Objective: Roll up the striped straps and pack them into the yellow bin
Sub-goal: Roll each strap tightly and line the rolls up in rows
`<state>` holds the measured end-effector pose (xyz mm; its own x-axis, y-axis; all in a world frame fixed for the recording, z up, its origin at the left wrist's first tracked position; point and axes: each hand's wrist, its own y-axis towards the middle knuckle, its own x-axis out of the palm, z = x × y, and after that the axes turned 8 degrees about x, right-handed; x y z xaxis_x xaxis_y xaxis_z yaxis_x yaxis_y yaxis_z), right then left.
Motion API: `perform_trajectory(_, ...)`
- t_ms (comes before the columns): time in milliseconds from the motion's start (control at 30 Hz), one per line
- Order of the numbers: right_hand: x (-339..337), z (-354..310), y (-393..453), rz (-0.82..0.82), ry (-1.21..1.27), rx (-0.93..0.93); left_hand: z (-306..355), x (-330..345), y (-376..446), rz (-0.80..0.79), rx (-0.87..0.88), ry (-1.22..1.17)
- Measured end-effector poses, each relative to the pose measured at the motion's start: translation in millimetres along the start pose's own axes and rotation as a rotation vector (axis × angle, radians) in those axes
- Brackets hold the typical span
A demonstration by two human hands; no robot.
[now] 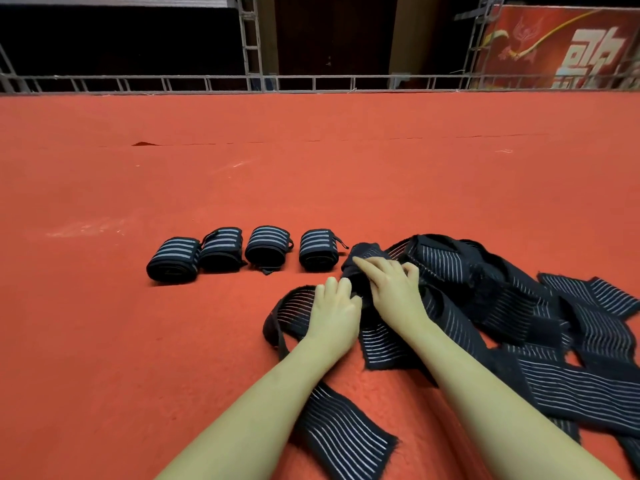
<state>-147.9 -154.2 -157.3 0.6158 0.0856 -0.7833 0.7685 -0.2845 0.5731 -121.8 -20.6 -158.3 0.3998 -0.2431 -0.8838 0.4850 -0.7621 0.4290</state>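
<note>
Now I am rolling strap 5: my left hand (334, 311) and right hand (391, 287) both clamp its half-wound roll (360, 261), at 3 o'clock of the 4 finished rolls (242, 251). Next I should keep winding tight. No yellow bin shows.

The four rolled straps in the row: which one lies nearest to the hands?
The rightmost rolled strap; the other three lie farther left, away from the right hand.
</note>
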Motion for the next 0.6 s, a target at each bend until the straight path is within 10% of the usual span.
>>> perform_trajectory(600,-39,-65,-8,-0.15,0.042,0.177,-54,-77,-78,0.312,-0.202,-0.215)
